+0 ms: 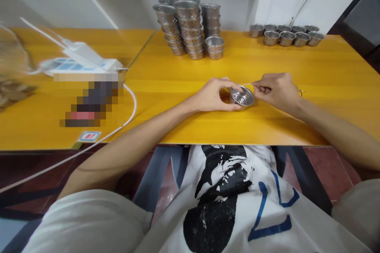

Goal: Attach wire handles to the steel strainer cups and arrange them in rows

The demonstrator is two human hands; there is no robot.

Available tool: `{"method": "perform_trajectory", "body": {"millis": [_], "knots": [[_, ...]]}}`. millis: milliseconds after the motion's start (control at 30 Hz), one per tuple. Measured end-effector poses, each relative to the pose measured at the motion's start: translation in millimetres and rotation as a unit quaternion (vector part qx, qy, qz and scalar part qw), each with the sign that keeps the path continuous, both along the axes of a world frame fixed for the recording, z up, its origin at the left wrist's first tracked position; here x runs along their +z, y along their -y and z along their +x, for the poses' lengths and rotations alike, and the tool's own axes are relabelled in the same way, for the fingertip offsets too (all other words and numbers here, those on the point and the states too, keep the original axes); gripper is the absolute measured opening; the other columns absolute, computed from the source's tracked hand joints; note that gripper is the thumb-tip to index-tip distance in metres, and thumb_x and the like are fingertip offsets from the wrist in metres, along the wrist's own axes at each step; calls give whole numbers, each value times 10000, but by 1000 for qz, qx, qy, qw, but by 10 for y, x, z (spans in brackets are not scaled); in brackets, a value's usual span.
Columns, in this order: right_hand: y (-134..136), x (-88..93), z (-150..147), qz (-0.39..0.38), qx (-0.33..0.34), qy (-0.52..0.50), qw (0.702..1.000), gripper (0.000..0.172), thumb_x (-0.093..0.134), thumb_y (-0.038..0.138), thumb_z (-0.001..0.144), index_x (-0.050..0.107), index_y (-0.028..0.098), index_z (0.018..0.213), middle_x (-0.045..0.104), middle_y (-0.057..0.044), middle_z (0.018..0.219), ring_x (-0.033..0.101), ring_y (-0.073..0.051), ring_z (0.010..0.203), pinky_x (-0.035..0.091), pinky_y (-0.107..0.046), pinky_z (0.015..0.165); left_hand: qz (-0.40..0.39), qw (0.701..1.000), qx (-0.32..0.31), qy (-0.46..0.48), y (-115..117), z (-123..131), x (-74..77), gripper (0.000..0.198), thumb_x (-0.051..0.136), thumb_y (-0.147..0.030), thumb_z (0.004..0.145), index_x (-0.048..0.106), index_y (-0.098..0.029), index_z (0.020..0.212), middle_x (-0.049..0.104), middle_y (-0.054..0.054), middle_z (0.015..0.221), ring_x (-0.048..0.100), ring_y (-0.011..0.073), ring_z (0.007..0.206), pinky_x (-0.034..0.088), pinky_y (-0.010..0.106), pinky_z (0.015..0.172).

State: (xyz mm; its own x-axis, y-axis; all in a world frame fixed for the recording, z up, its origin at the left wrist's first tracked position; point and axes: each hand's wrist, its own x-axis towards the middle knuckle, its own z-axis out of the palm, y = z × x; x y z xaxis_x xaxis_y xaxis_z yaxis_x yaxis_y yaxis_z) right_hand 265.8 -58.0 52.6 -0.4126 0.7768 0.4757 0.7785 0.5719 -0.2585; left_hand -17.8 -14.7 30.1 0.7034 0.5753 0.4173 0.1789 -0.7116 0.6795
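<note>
A small perforated metal cup (242, 97) stands on the yellow table in front of me. My left hand (218, 95) grips it from the left, thumb and fingers closed around its side and rim. My right hand (277, 89) is just right of the cup, its fingers pinched on a thin curved metal wire (248, 84) that reaches over to the cup's rim. Whether the wire is fixed to the cup I cannot tell. Beyond my right wrist, a small bit of thin wire (301, 91) shows, partly hidden by the hand.
Tall stacks of perforated cups (190, 27) stand at the back middle of the table (166, 126). Several single cups (287, 38) line up at the back right. A white power strip (80, 65) with a plug lies left, its white cable (135, 104) crossing near my left forearm.
</note>
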Motion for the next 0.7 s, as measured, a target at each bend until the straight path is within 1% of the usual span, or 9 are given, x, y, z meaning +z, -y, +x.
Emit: {"method": "perform_trajectory", "body": {"millis": [67, 133, 167, 233, 333, 433, 500, 533, 700], "knots": [[34, -2, -52, -32, -3, -55, 998, 230, 726, 406, 1022, 903, 296, 924, 743, -34, 726, 671, -220, 667, 568, -402, 710, 13, 1000, -11, -4, -18, 10, -17, 509, 1011, -467, 837, 897, -204, 1257, 888, 124, 1312, 823, 317, 1204, 606, 450, 1142], [45, 10, -79, -101, 18, -139, 985, 261, 768, 471, 1019, 925, 276, 1094, 761, -17, 738, 652, -194, 642, 550, -364, 665, 15, 1000, -25, -3, -50, 23, -45, 514, 1002, -465, 846, 894, -200, 1273, 883, 130, 1337, 819, 322, 1226, 599, 452, 1151], [42, 21, -80, -145, 41, -182, 972, 308, 787, 517, 1018, 925, 262, 1121, 777, -18, 753, 642, -181, 631, 533, -345, 637, 12, 999, -31, -3, -68, 28, -58, 511, 1002, -462, 847, 894, -201, 1273, 884, 129, 1333, 821, 320, 1221, 600, 446, 1144], [29, 56, -62, -233, 97, -245, 936, 397, 820, 614, 1015, 925, 233, 1055, 802, -33, 779, 615, -155, 609, 494, -318, 590, 2, 999, -45, -3, -100, 33, -78, 510, 1009, -457, 843, 896, -207, 1273, 885, 122, 1315, 825, 312, 1200, 605, 426, 1118], [16, 118, -18, -340, 166, -283, 881, 489, 867, 704, 984, 933, 224, 1047, 863, -64, 880, 598, -136, 601, 462, -308, 555, -19, 998, -60, 3, -129, 28, -85, 540, 1026, -460, 831, 894, -216, 1293, 888, 114, 1270, 832, 290, 1151, 616, 391, 1061], [14, 139, -5, -390, 203, -288, 851, 505, 971, 667, 896, 941, 243, 1169, 915, -93, 1099, 740, -177, 766, 566, -322, 668, -30, 997, -65, 0, -136, 22, -77, 548, 1038, -468, 818, 897, -214, 1283, 889, 107, 1218, 830, 274, 1109, 621, 372, 1021], [7, 112, -18, -391, 207, -281, 852, 507, 1030, 623, 833, 940, 241, 1155, 918, -96, 1150, 808, -220, 916, 617, -343, 790, -33, 997, -70, -2, -133, 24, -74, 545, 1043, -490, 819, 900, -212, 1266, 887, 107, 1188, 826, 271, 1086, 621, 372, 1010], [1, 87, -26, -384, 204, -276, 857, 504, 1046, 615, 811, 937, 236, 1125, 918, -94, 1134, 814, -228, 936, 615, -343, 803, -36, 997, -73, -1, -132, 27, -75, 545, 1044, -505, 823, 900, -212, 1260, 884, 107, 1178, 824, 269, 1075, 620, 372, 1004], [-23, -40, -36, -326, 187, -233, 897, 480, 1037, 637, 824, 873, 215, 983, 894, -60, 957, 675, -158, 707, 442, -304, 631, -37, 996, -75, 6, -130, 28, -94, 554, 1040, -517, 838, 895, -209, 1275, 873, 110, 1183, 822, 263, 1068, 619, 365, 994]]}}
